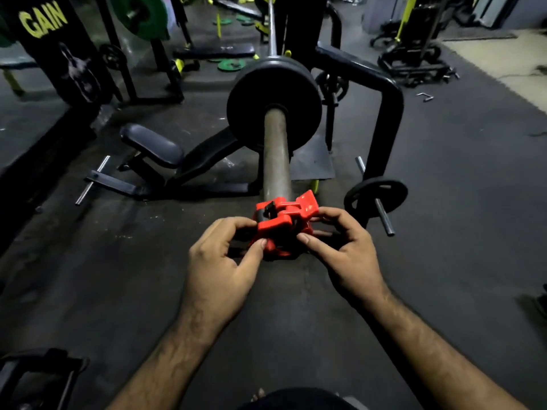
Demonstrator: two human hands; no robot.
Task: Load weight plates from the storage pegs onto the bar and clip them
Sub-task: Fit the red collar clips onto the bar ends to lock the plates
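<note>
A steel bar sleeve (276,152) points toward me, with a black weight plate (273,105) seated far up it. At the sleeve's near end sits a red clip collar (281,220), its lever flap raised at the upper right. My left hand (222,267) pinches the collar's left side between thumb and fingers. My right hand (346,247) grips its right side, thumb on the front and fingers curled behind. A small black plate (376,195) hangs on a storage peg (384,217) to the right.
A black bench frame (384,113) curves behind the plate. A padded seat (152,145) and floor pegs lie to the left. Green plates (139,16) hang at the back left, and others lie on the dark rubber floor (118,276).
</note>
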